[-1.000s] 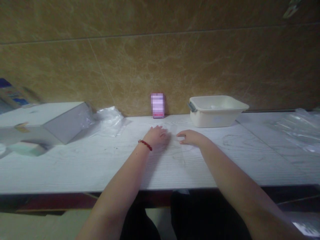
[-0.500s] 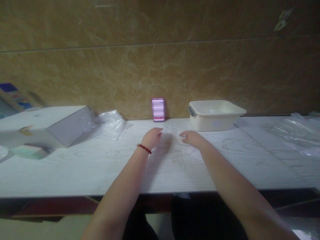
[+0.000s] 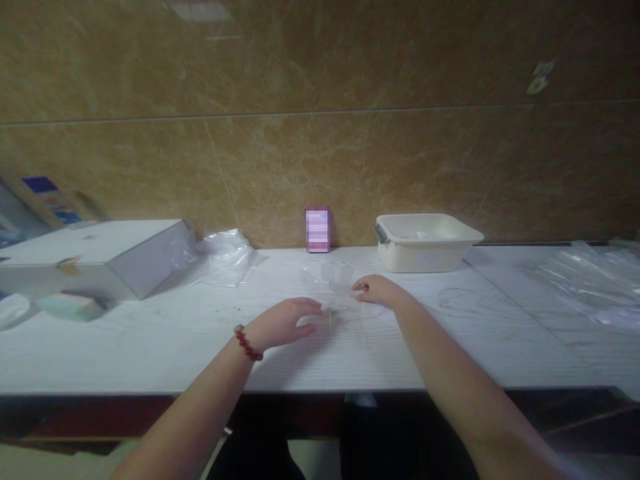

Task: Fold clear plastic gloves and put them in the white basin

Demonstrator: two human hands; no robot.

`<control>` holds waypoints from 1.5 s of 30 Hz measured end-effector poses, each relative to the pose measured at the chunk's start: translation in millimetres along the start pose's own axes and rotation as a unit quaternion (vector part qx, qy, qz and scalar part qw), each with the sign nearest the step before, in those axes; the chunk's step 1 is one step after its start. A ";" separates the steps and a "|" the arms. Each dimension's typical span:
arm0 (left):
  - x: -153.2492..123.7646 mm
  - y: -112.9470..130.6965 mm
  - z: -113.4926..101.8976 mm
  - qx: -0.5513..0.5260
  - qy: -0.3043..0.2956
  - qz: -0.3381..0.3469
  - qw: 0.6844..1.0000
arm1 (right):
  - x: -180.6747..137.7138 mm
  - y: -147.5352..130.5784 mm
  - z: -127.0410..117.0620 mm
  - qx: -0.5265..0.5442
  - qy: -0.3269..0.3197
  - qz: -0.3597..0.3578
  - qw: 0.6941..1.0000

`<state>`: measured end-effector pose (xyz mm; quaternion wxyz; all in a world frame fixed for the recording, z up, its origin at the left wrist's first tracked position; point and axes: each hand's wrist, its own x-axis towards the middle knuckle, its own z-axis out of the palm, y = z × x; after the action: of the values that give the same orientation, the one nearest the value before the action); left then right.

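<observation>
My left hand [image 3: 287, 321], with a red bead bracelet on its wrist, is just above the table, thumb and fingers apart and nothing in its grasp. Beside its fingertips, a thin see-through plastic bag [image 3: 341, 301] lies between the two hands; its outline is faint against the white tabletop. Thumb and fingers of my right hand [image 3: 380, 291] are pinched together at the right side of this clear plastic. Behind the hands, a phone [image 3: 318, 231] with a lit screen leans upright against the wall.
A cream plastic basin [image 3: 425, 257] with a grey handle stands at the back right. Far right lie clear plastic bags [image 3: 590, 280]. On the left are a white box [image 3: 90, 247], crumpled clear plastic [image 3: 227, 257] and a pale green block [image 3: 73, 307]. The table's front edge runs before me.
My left hand has moved toward me and left, and its fingers have spread. My right hand stays pinched by the clear plastic. The view has tilted slightly upward.
</observation>
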<state>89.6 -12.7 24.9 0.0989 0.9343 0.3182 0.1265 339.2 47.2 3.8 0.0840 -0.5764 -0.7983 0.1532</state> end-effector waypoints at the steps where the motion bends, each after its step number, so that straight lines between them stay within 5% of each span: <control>1: -9.8 1.5 0.2 -0.013 -0.020 0.007 1.000 | -0.2 0.7 0.5 -0.003 0.000 -0.002 1.000; 7: -50.2 -8.7 4.7 -0.083 -0.073 0.008 0.994 | -1.2 -5.6 -1.0 -0.029 -0.015 0.006 0.999; 15: -59.4 -18.8 11.0 -0.015 -0.019 0.010 1.000 | -20.1 -13.9 6.1 -0.104 0.042 0.009 0.994; 23: -45.2 -13.9 16.0 0.102 -0.026 0.124 0.987 | -89.5 -22.7 14.1 -0.075 0.069 -0.135 0.986; 31: -35.4 -11.8 25.3 0.046 0.061 0.045 0.996 | -123.4 -30.1 22.8 -0.025 0.103 -0.151 0.983; 45: -48.5 14.1 16.0 -0.025 0.099 -0.082 0.991 | -101.9 -33.4 42.2 -0.006 0.161 -0.212 0.964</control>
<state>65.2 -55.4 5.1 0.0999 0.8851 0.3990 0.2179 328.9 -65.1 -20.1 0.2387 -0.4113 -0.8791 0.0324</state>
